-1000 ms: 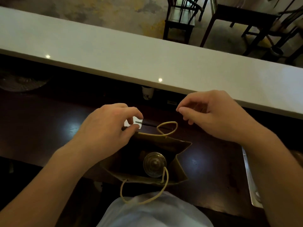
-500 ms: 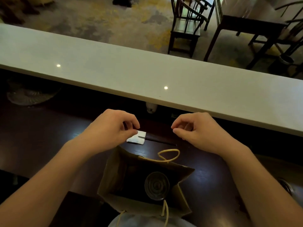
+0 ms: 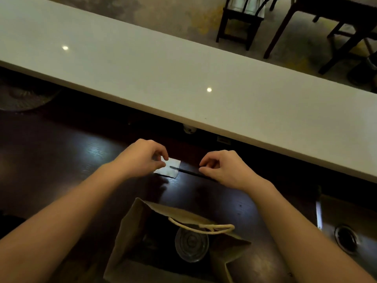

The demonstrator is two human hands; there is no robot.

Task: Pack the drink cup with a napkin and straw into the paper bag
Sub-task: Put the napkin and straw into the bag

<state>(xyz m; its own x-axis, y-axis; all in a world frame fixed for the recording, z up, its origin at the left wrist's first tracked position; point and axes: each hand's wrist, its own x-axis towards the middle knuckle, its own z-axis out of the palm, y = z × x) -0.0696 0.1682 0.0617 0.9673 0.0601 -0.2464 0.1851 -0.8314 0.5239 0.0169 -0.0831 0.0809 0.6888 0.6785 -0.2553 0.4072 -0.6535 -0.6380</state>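
both hands [image 3: 142, 158] hover near napkin [image 3: 169, 170]; cup [image 3: 191, 245] sits inside paper bag [image 3: 130, 231].

the near edge of the paper bag [image 3: 130, 227] is cut off by the bottom of the frame. only the lid of the drink cup [image 3: 191, 245] is seen; its body is hidden inside the bag. the straw [image 3: 190, 173] is covered at its right end by the right hand [image 3: 226, 170]. the napkin [image 3: 170, 170] is partly covered by the left hand [image 3: 142, 158], and contact cannot be told.

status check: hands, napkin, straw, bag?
Left hand at napkin, right hand over straw; grip unclear. Cup already in open paper bag. Nothing blocking.
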